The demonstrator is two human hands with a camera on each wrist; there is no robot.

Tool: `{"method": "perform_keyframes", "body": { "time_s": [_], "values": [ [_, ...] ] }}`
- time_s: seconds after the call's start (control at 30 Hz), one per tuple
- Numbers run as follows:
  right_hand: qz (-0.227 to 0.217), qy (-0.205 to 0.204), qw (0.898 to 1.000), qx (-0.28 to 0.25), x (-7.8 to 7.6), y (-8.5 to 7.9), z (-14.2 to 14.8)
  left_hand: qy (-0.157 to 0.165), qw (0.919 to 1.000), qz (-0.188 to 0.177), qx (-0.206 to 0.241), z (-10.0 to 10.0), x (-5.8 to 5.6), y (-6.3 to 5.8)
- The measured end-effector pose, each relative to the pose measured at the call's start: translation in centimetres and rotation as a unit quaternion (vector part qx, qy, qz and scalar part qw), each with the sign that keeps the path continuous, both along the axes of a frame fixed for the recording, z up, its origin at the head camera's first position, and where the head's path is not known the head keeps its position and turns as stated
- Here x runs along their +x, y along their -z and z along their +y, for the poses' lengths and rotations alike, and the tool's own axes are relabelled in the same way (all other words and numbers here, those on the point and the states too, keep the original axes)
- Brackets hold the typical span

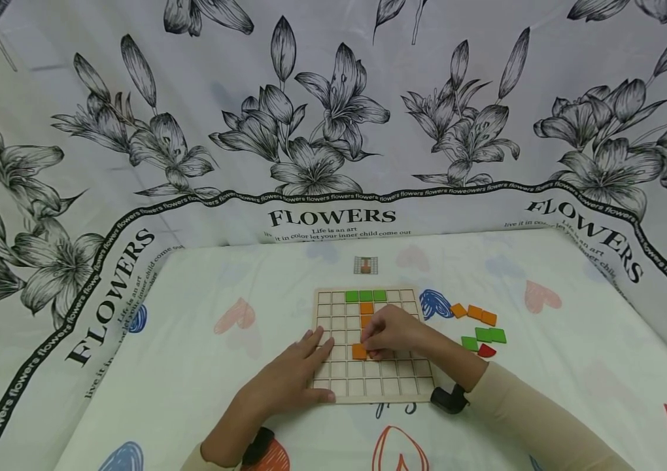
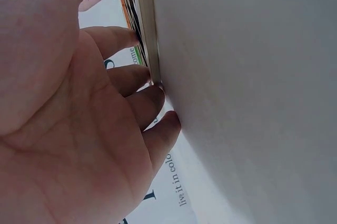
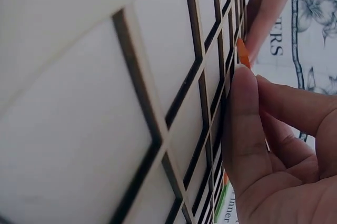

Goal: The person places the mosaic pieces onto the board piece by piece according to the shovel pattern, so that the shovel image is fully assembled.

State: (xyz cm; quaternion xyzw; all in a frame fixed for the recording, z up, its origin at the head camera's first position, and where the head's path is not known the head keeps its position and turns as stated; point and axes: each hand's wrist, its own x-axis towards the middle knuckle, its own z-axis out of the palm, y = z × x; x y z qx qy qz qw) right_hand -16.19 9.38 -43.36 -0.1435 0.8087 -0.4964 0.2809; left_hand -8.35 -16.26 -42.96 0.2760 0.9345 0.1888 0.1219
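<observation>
A wooden grid board (image 1: 341, 389) lies on the white cloth. Along its far side sits a row of green square tiles (image 1: 365, 296), and orange tiles (image 1: 366, 307) run down from the middle of that row. My right hand (image 1: 397, 330) is over the board, thumb and forefinger pinching an orange square tile (image 1: 359, 352) at its edge; the right wrist view shows this orange tile (image 3: 243, 53) at the fingertips. With fingers spread, my left hand (image 1: 286, 373) rests at the board's left edge. In the left wrist view its fingertips touch the board's side (image 2: 150, 29).
To the right of the board lie loose orange tiles (image 1: 475, 313), green tiles (image 1: 483, 335) and a red rounded piece (image 1: 486, 351). A small picture card (image 1: 365, 265) lies beyond the board. A flower-printed cloth (image 1: 316, 131) hangs behind.
</observation>
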Motion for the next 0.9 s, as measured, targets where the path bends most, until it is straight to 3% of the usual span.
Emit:
{"method": "perform_keyframes", "body": {
  "time_s": [0.33,0.7,0.9],
  "values": [
    [0.002,-0.015,1.0,0.005,0.6,-0.1,-0.7,0.002,1.0,0.002,-0.005,-0.1,0.0,0.2],
    [0.092,-0.057,0.993,0.036,1.5,-0.5,-0.5,-0.003,0.9999,-0.002,-0.011,-0.1,-0.1,-0.1],
    [0.087,-0.053,0.994,0.032,1.4,-0.3,0.7,-0.007,0.9999,-0.002,-0.008,-0.1,-0.1,0.1]
  ]
}}
